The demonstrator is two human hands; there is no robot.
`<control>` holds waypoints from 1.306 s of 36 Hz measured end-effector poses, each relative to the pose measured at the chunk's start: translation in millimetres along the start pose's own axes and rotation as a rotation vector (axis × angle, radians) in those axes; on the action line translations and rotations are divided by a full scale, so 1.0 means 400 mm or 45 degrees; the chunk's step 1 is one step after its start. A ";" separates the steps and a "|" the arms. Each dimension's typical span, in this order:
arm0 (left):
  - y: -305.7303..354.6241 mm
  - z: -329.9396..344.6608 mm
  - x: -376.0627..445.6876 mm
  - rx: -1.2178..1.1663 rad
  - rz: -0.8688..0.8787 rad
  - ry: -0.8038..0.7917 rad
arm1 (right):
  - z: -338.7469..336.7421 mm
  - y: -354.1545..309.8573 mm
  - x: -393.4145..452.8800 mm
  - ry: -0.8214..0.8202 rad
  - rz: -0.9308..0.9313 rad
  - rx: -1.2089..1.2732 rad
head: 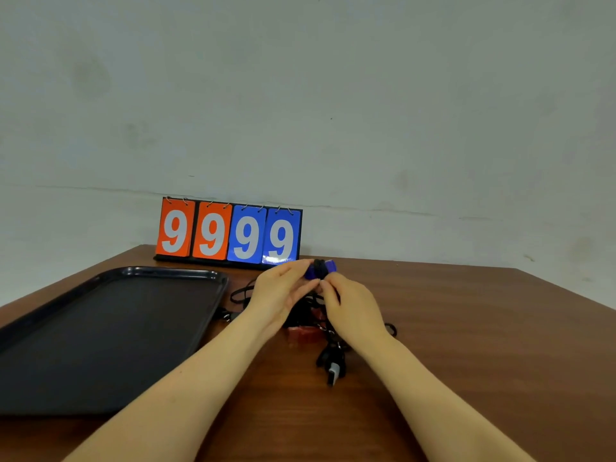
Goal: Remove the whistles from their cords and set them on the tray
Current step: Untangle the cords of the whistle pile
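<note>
Here both hands, left hand (281,290) and right hand (350,308), pinch 1 cord-wrapped blue whistle (321,269); black tray (166,273) lies left of them.

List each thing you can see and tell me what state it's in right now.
Blue whistle: lifted off the table, black cord wound round it, held by both hands.
Left hand: grips the whistle.
Right hand: fingers pinch at the cord.
Red whistle: lying on the table, cord attached.
Black whistle: lying on the table.
Tray: holds no whistles.
Scoreboard: upright, reads 9999.
</note>
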State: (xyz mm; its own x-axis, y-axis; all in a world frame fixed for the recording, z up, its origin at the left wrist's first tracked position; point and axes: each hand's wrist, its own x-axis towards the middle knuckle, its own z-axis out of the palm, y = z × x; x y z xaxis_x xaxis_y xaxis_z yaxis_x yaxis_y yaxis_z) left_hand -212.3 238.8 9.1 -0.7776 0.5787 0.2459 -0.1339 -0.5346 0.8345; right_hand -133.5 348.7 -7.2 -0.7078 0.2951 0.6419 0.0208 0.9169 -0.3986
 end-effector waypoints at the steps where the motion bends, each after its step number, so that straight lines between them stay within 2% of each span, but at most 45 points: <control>1: 0.003 -0.002 0.004 0.000 -0.037 -0.046 | -0.003 0.004 0.001 0.003 0.010 -0.006; 5: 0.012 -0.012 0.009 0.089 -0.139 -0.150 | -0.014 0.017 0.004 -0.032 0.014 -0.054; 13: 0.033 -0.021 -0.004 0.277 -0.182 -0.296 | -0.029 0.029 0.000 -0.074 -0.015 -0.069; 27: 0.031 -0.017 -0.018 0.089 -0.260 -0.260 | -0.024 0.030 0.004 -0.125 -0.024 0.093; 33: 0.026 -0.015 -0.011 0.094 -0.062 -0.099 | -0.023 0.033 0.003 -0.182 -0.034 0.142; 38: 0.018 -0.024 -0.012 0.582 0.141 0.096 | -0.015 0.029 -0.001 -0.360 -0.094 -0.002; 43: 0.019 -0.039 -0.005 1.169 0.316 0.007 | -0.026 0.016 -0.003 -0.375 -0.090 0.046; 45: 0.021 -0.043 -0.002 1.374 0.335 -0.078 | -0.038 0.006 -0.003 -0.353 -0.009 0.236; 47: 0.025 -0.042 -0.006 1.520 0.332 -0.166 | -0.051 -0.002 -0.001 -0.324 0.154 0.597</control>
State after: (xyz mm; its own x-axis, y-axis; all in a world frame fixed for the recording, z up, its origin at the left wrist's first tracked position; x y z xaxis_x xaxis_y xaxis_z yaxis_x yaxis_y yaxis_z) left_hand -222.2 221.9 8.4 -0.6202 0.6328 0.4635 0.7162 0.2158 0.6637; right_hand -118.7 353.3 6.3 -0.8696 0.2629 0.4179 -0.1637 0.6451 -0.7464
